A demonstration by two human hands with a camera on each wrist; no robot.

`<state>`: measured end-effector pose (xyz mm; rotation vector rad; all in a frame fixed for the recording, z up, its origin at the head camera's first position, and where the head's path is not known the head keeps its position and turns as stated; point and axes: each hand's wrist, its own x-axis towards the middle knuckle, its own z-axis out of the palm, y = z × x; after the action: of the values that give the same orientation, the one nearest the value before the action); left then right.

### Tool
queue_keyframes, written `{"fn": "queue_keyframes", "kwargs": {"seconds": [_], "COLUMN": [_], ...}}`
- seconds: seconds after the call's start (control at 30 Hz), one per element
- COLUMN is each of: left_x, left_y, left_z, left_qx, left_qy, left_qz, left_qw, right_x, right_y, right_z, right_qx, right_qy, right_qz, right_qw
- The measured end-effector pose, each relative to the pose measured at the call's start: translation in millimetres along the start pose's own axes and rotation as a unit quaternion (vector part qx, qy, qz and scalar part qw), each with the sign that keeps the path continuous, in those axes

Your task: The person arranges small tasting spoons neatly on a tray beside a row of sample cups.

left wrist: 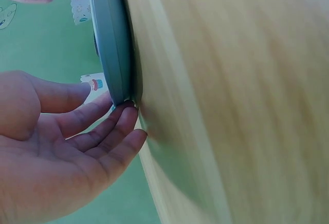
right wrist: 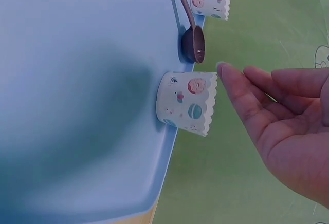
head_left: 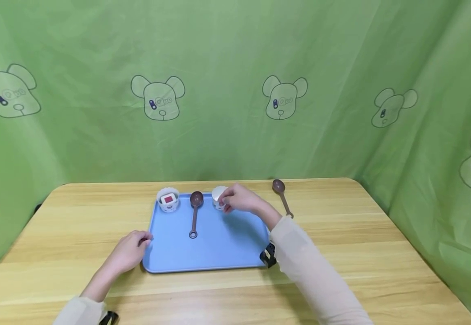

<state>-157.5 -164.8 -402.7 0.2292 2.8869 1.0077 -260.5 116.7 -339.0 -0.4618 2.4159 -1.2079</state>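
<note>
A blue tray (head_left: 227, 246) lies on the table with two paper cups and a brown spoon (head_left: 195, 214) on it. At the tray's left edge, my left hand (head_left: 127, 252) touches the rim with loosely bent fingertips; the left wrist view shows its thumb apart from the rim. My right hand (head_left: 241, 198) hovers over the right-hand paper cup (right wrist: 185, 103), its fingers relaxed and holding nothing. That cup has a scalloped rim and a printed pattern; its inside is partly hidden in the head view. The left-hand cup (head_left: 169, 207) holds a white block (head_left: 168, 198) with a red square.
Another brown spoon (head_left: 282, 198) lies on the wooden table (head_left: 341, 225) to the right of the tray. A green curtain (head_left: 227, 144) with bear-head drawings stands behind the table and along its sides.
</note>
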Motion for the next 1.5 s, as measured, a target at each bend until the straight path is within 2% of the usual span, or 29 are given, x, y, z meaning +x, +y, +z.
{"fn": "queue_keyframes", "kwargs": {"seconds": [0.47,1.17,1.5], "left_x": [-2.3,-0.1,1.3], "left_y": [0.4,-0.2,-0.2], "left_z": [0.1,-1.7,-3.0], "left_qx": [0.003,0.012,0.009], "left_qy": [0.004,-0.014,-0.018], "left_qz": [0.001,-0.003,-0.001], "left_qw": [1.0,0.9998,0.9998], "right_x": [-4,-17,-19], "right_y": [7,17,31], "right_z": [-13,-41,-58], "right_qx": [-0.007,-0.028,-0.055], "right_qy": [0.016,0.032,0.047], "right_qz": [0.003,0.015,0.016], "right_qw": [1.0,0.999,0.997]}}
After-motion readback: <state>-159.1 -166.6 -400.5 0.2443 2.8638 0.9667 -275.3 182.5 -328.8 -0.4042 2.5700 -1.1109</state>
